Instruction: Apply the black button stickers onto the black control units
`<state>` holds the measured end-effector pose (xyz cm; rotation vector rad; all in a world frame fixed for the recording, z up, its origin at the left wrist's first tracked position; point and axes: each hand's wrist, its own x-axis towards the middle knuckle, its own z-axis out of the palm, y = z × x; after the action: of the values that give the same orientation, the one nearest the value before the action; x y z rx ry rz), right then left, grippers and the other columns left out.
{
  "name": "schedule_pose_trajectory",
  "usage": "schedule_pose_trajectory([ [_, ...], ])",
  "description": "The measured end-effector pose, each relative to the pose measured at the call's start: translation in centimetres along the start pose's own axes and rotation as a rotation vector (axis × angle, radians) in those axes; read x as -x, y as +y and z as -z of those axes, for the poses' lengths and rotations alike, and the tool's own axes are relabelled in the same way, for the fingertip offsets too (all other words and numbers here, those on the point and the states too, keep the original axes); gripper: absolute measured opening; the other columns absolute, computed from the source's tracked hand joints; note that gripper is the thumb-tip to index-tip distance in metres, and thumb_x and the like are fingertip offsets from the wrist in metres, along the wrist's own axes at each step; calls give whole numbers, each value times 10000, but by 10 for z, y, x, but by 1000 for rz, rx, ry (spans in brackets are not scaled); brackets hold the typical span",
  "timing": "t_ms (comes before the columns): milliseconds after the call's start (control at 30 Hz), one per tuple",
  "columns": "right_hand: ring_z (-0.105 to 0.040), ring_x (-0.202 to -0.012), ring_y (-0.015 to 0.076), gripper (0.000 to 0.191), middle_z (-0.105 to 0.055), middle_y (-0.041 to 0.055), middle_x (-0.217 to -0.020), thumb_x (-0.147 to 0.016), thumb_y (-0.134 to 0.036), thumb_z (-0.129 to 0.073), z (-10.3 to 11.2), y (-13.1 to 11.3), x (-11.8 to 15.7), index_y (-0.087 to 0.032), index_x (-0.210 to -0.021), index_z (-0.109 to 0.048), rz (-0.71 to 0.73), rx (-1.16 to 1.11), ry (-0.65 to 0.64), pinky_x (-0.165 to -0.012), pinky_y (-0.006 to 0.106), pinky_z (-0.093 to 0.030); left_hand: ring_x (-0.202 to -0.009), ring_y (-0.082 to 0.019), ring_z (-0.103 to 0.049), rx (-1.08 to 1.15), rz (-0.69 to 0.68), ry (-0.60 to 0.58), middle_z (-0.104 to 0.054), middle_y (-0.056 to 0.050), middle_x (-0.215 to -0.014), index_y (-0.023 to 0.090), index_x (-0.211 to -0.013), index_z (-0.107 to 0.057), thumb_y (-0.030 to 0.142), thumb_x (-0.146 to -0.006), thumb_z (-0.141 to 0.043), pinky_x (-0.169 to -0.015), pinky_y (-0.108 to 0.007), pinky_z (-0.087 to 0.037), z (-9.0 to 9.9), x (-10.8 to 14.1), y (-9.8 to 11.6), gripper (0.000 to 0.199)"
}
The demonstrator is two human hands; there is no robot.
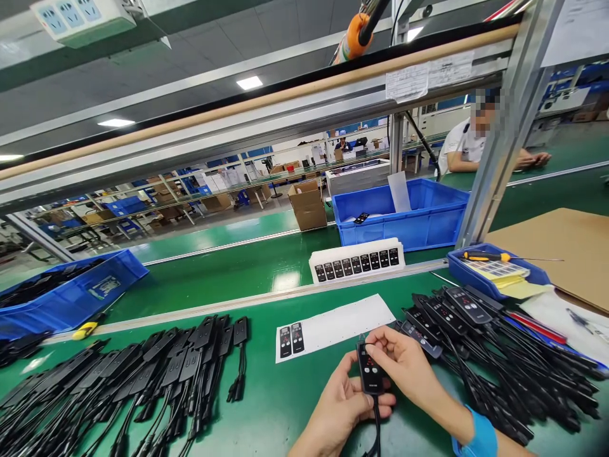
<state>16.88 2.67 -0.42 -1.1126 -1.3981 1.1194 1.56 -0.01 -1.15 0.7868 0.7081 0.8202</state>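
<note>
A small black controller (pixel 372 376) with a labelled face and a cable hanging down is held upright over the green table. My left hand (pixel 340 403) grips its lower part from the left and beneath. My right hand (pixel 404 365), with a blue wristband, has its thumb and fingers pinched at the controller's top edge. Just behind lies a white sheet (pixel 342 327) with two black labels (pixel 291 339) at its left end. Labelled controllers (pixel 447 317) with cables are piled to the right, and controllers with plain upper faces (pixel 181 362) are spread out on the left.
A stack of label sheets (pixel 356 260) stands behind the white sheet. Blue bins (pixel 399 216) (pixel 71 292) sit at back right and left. A small blue tray (pixel 497 270) holds a screwdriver (pixel 490 256). A metal post (pixel 504 139) rises at right; a person (pixel 469 146) sits beyond.
</note>
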Motion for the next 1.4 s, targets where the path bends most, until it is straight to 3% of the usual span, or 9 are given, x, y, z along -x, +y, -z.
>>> schedule_pose_trajectory([
  [200,-498,-553,135,214,-526,-17,-611,-786,-396,-616,-1,2,0,-182,-793,-618,-28,-16,32,-483,231,-417,-831,-233,-697,-17,-40,17,-697,-103,-906,179,-1187,-464,239,-718,-742,-770,-349,-536,1,-2,-4,548],
  [533,-489,-523,123,174,-525,-26,-582,-761,-346,-618,-2,2,0,-172,-766,-618,-44,6,67,-463,222,-404,-824,-240,-698,-67,-86,-6,-682,-85,-876,215,-1204,-449,362,-710,-777,-751,-346,-534,10,-6,-18,611],
  [833,-495,-511,121,155,-529,-31,-585,-763,-337,-623,-3,9,0,-183,-771,-607,-75,-27,64,-443,222,-421,-829,-236,-692,-119,-58,0,-665,-94,-914,215,-1187,-441,409,-692,-784,-749,-328,-522,2,-1,-6,633],
  [1000,-498,-501,117,311,-478,-77,-602,-762,-301,-630,0,12,-2,-206,-1046,-548,-52,6,88,-456,221,-423,-800,-234,-699,-107,-102,2,-680,-115,-928,201,-1178,-445,410,-689,-779,-723,-326,-537,7,-5,-14,628],
  [1067,-498,-521,118,335,-454,-81,-610,-763,-293,-630,2,14,-4,-206,-1075,-542,-35,56,90,-493,229,-434,-796,-230,-701,-108,-107,-6,-685,-126,-962,196,-1152,-454,384,-699,-769,-723,-329,-543,8,-6,-13,583],
  [1200,-528,-596,133,307,-509,-29,-735,-791,-328,-598,1,16,-3,-204,-1072,-584,-23,88,4,-501,236,-451,-767,-228,-706,-111,-79,12,-702,-99,-908,188,-1106,-459,279,-692,-748,-707,-333,-550,2,-2,1,513],
  [1400,-593,-884,208,525,-612,61,-1095,-740,-242,-643,-8,14,7,-231,-1251,-520,-31,23,-180,-667,285,-530,-752,-236,-706,-17,-76,29,-705,-94,-889,157,-1089,-492,288,-777,-586,-658,-325,-544,-3,4,21,352],
])
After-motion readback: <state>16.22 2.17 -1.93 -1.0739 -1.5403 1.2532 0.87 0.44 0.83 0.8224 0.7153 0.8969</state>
